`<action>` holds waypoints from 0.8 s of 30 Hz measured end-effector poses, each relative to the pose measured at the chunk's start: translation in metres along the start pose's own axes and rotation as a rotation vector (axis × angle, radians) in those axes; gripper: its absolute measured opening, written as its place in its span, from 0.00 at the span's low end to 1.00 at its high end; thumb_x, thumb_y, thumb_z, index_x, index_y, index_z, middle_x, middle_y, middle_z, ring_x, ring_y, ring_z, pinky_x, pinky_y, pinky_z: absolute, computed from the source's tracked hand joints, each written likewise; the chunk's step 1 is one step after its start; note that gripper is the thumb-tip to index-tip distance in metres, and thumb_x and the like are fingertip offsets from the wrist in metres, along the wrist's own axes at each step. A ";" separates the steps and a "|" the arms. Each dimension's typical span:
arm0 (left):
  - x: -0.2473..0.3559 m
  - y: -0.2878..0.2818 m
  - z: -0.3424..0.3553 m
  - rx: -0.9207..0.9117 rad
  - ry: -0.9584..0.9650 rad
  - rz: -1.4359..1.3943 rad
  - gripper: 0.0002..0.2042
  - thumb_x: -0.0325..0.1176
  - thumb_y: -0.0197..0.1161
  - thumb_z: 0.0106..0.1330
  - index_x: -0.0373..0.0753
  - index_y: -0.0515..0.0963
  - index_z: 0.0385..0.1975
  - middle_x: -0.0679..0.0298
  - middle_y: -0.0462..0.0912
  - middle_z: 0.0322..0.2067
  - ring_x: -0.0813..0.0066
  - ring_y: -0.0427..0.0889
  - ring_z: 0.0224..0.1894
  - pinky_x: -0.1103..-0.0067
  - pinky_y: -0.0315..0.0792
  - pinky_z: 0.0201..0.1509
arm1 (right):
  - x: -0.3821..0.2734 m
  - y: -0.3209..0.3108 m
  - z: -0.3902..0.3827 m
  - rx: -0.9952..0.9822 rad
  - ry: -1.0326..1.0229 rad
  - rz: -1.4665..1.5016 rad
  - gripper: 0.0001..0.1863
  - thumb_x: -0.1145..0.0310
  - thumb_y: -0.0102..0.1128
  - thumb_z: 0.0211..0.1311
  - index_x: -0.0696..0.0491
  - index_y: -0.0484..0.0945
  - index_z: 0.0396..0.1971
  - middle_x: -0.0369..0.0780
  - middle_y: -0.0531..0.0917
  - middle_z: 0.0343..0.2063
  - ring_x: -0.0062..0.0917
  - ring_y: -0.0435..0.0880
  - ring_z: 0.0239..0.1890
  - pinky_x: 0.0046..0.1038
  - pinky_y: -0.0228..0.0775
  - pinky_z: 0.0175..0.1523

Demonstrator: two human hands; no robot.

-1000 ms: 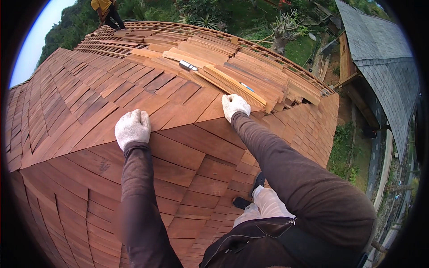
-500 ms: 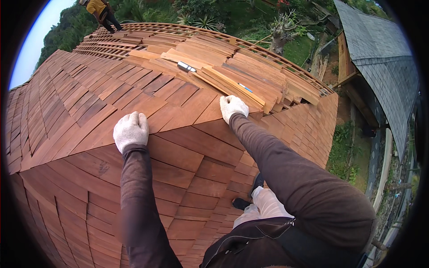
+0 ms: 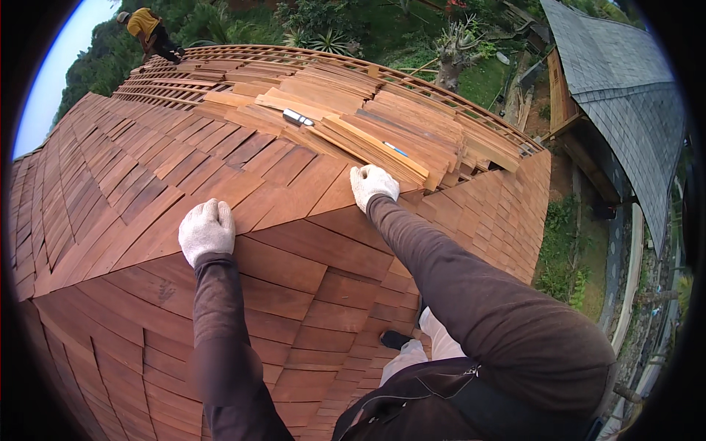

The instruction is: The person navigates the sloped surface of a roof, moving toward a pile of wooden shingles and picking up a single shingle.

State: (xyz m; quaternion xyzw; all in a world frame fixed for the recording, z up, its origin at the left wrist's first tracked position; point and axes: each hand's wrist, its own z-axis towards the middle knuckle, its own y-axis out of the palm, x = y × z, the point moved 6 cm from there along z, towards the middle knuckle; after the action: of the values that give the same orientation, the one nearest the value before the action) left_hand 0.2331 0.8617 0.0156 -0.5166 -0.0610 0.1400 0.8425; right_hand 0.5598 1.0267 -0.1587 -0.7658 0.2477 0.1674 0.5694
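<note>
Both my hands wear white knit gloves and lean on the hip ridge of a roof covered in reddish-brown wooden shingles (image 3: pixel 287 266). My left hand (image 3: pixel 207 232) is closed, knuckles up, its fingers curled down at the ridge line. Farther right, my right hand (image 3: pixel 374 187) is also closed, thumb and forefinger curled together with a small dark gap between them. Whatever either hand may grip is hidden beneath the fingers. Just beyond my right hand lie loose wooden boards (image 3: pixel 368 151). On them rest a silver-and-black tool (image 3: pixel 297 117) and a thin blue-and-white object (image 3: pixel 396 149).
Stacked shingles (image 3: pixel 419 121) cover the far slope, with open battens (image 3: pixel 158 92) behind them. A person in a yellow top (image 3: pixel 144 28) bends at the far left. A grey-roofed building (image 3: pixel 614 73) stands to the right, beyond the roof edge. My dark shoe (image 3: pixel 395 339) stands on the near slope.
The view has shifted slightly, so my hands appear a little farther left. Both stay closed at the ridge. The person in yellow has bent down farther.
</note>
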 end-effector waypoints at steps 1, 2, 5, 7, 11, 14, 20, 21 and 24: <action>0.000 0.002 -0.001 -0.010 -0.004 -0.002 0.12 0.42 0.65 0.74 0.43 0.86 0.33 0.60 0.90 0.34 0.54 0.89 0.41 0.59 0.81 0.49 | 0.000 -0.001 0.000 -0.016 0.008 -0.002 0.27 0.40 0.55 0.77 0.47 0.93 0.46 0.46 0.93 0.49 0.44 0.90 0.58 0.45 0.75 0.67; -0.002 0.001 -0.002 -0.017 -0.010 0.000 0.12 0.43 0.65 0.74 0.43 0.86 0.34 0.60 0.90 0.34 0.54 0.89 0.42 0.59 0.81 0.50 | -0.003 -0.001 0.000 -0.033 0.011 -0.001 0.27 0.40 0.55 0.77 0.47 0.93 0.46 0.46 0.93 0.49 0.44 0.90 0.58 0.45 0.75 0.67; -0.003 -0.001 -0.002 -0.019 -0.014 0.000 0.12 0.43 0.65 0.74 0.43 0.88 0.36 0.59 0.91 0.36 0.54 0.90 0.43 0.60 0.81 0.51 | -0.006 -0.005 -0.003 -0.046 -0.014 -0.027 0.28 0.40 0.53 0.78 0.48 0.93 0.45 0.47 0.93 0.49 0.45 0.90 0.58 0.45 0.77 0.66; 0.000 0.001 -0.001 -0.026 -0.023 -0.006 0.12 0.43 0.65 0.74 0.42 0.88 0.38 0.59 0.92 0.38 0.54 0.90 0.45 0.60 0.82 0.53 | -0.004 -0.008 -0.002 -0.044 -0.010 -0.021 0.29 0.40 0.52 0.78 0.48 0.93 0.45 0.47 0.93 0.48 0.45 0.90 0.57 0.45 0.76 0.66; -0.004 0.005 -0.001 -0.062 -0.032 0.020 0.14 0.45 0.64 0.76 0.42 0.89 0.41 0.57 0.92 0.40 0.53 0.90 0.46 0.59 0.81 0.54 | -0.006 -0.014 -0.005 -0.053 -0.036 -0.026 0.29 0.40 0.53 0.77 0.49 0.93 0.46 0.48 0.93 0.47 0.45 0.91 0.56 0.45 0.76 0.66; -0.009 0.012 0.002 -0.223 -0.078 0.086 0.15 0.47 0.63 0.76 0.43 0.90 0.43 0.57 0.92 0.42 0.53 0.90 0.47 0.59 0.81 0.55 | -0.005 -0.013 -0.006 0.016 -0.072 -0.031 0.29 0.41 0.53 0.77 0.51 0.92 0.43 0.48 0.93 0.44 0.45 0.91 0.54 0.45 0.76 0.64; 0.010 0.028 0.013 -0.461 -0.101 0.258 0.15 0.48 0.64 0.75 0.46 0.91 0.42 0.56 0.92 0.40 0.52 0.91 0.47 0.58 0.81 0.54 | -0.001 -0.012 0.000 -0.080 -0.055 0.011 0.28 0.40 0.54 0.77 0.50 0.91 0.47 0.47 0.92 0.49 0.42 0.89 0.59 0.46 0.72 0.68; 0.018 0.034 0.012 -0.477 -0.087 0.312 0.15 0.48 0.64 0.75 0.46 0.91 0.43 0.56 0.93 0.41 0.51 0.91 0.47 0.58 0.81 0.54 | 0.001 -0.011 0.002 -0.113 -0.054 0.040 0.28 0.41 0.54 0.77 0.50 0.90 0.48 0.47 0.91 0.50 0.41 0.88 0.60 0.46 0.71 0.69; 0.033 0.036 0.011 -0.468 -0.127 0.322 0.16 0.49 0.65 0.75 0.44 0.91 0.47 0.54 0.93 0.45 0.50 0.90 0.49 0.58 0.81 0.56 | 0.003 -0.012 0.006 -0.051 -0.065 0.051 0.25 0.43 0.58 0.74 0.49 0.91 0.40 0.47 0.93 0.42 0.46 0.91 0.52 0.47 0.76 0.63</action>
State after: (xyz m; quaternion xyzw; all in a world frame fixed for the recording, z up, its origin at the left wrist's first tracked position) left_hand 0.2560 0.8966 -0.0122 -0.6901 -0.0617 0.2860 0.6620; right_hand 0.5697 1.0347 -0.1524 -0.7676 0.2442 0.2132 0.5529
